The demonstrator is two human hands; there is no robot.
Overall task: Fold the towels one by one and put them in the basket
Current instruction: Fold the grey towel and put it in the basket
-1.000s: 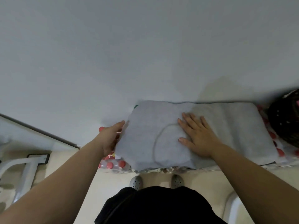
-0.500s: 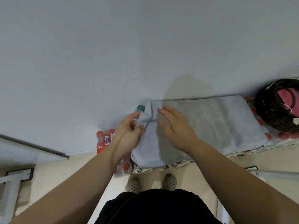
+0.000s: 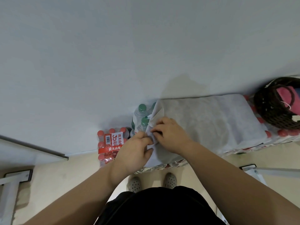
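The pale grey cloth towel [image 3: 211, 120] is spread along the low patterned surface [image 3: 243, 148], long axis left to right. Its left end is pinched by the left hand [image 3: 134, 151] and the right hand [image 3: 170, 135], fingers curled on cloth. The dark woven basket [image 3: 263, 109] stands at the right edge, well apart, nearer the right hand.

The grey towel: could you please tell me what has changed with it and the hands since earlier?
The right hand lifted off the middle of the grey towel and moved left to its left end, now pinching the cloth next to the left hand, which grips the same edge. The towel stays spread out, the basket at its right.
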